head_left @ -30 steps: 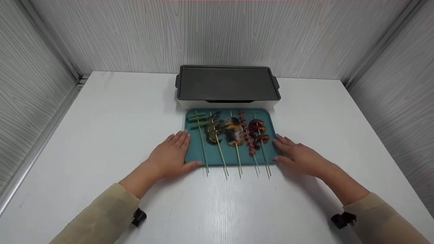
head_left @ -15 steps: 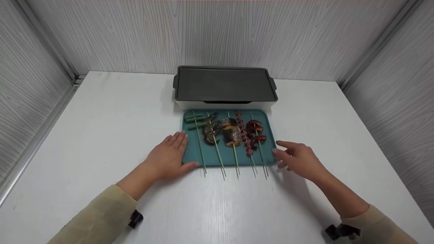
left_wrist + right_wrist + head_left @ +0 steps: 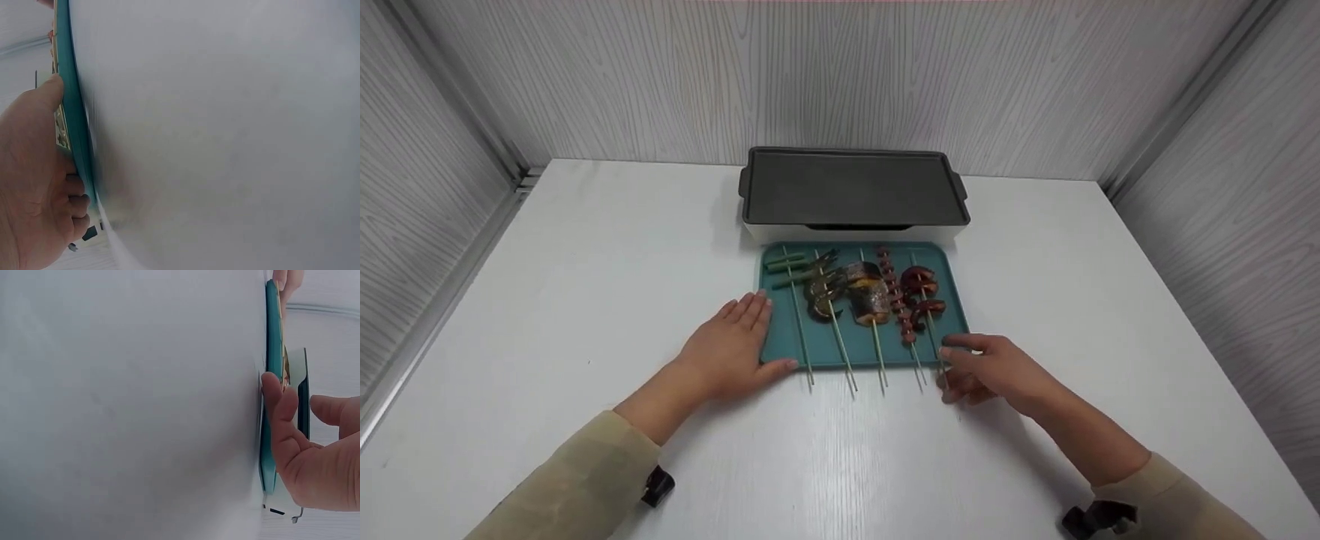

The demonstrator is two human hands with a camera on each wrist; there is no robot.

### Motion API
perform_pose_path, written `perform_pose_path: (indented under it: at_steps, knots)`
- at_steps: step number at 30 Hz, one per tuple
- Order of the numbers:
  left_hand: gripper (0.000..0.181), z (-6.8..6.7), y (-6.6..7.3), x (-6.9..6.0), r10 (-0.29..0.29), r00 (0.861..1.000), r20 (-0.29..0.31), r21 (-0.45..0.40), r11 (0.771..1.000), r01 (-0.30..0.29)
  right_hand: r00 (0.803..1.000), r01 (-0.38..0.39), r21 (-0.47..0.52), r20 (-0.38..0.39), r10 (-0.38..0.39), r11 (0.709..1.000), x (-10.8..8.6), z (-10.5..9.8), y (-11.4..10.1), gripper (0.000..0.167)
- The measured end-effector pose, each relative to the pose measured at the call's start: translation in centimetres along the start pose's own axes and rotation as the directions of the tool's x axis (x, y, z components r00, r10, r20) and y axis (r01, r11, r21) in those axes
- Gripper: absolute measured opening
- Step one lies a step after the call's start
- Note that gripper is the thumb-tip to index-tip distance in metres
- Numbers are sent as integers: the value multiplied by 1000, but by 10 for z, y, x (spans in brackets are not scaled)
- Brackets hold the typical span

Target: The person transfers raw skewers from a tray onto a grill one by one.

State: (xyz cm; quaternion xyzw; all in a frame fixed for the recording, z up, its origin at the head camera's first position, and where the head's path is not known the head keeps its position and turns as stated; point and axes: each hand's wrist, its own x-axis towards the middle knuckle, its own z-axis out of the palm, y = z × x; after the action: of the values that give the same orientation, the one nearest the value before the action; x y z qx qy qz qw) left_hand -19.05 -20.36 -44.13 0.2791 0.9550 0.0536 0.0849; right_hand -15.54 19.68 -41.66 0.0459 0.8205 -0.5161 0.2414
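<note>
Resting the left hand (image 3: pixel 727 352) along the left edge of the tray (image 3: pixel 780 330), with fingers straight and thumb over the near rim, gripping nothing. Curving the right hand (image 3: pixel 997 367) at the tray's near right corner, with thumb and fingers apart around the tail of the rightmost skewer (image 3: pixel 931 307), not clamping on it. Seeing that skewer lying flat toward the tray's right edge, poking its bare tail past the near rim.

Probably weighing very little, staying stiff along the stick, likely dipping at the loaded end if lifted by the tail. Looking glossy, so perhaps slippery, on the dark red pieces; favouring the bare stick beyond the near rim for a light pinch. Sharing the tray with four more, carrying, from its left side, green stalks (image 3: pixel 789 264), dark shrimp-like food, fish-like chunks (image 3: pixel 868 296) and small reddish bits (image 3: pixel 894 289).

Spotting a dark griddle (image 3: pixel 855 187) on a white base (image 3: pixel 780 234) just behind the tray. Spreading smooth and white around the tray as a table (image 3: pixel 585 315), glaring in front; rising as wood-grain panels (image 3: pixel 840 75) behind.
</note>
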Motion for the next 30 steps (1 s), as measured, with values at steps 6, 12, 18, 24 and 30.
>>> perform_pose_path:
  at_steps: [6,12,18,24,30]
  knots:
    - [99,0,1,0,7,1000,-3,-10,1000,-7,1000,-19,78,0,20,997,1,0,4,64]
    - [100,0,1,0,8,1000,1,-15,1000,-7,999,-33,75,-34,36,997,1,-2,8,60]
    - [100,1,1,0,3,1000,-6,-22,1000,-3,1000,-20,124,9,19,992,-3,-7,4,60]
    - [102,1,-1,0,-4,1000,-4,-19,1000,4,1000,-14,185,15,11,983,-3,-6,3,50]
    - [102,1,0,0,-1,1000,-8,-21,1000,1,1000,-17,249,4,17,968,-4,-6,2,43]
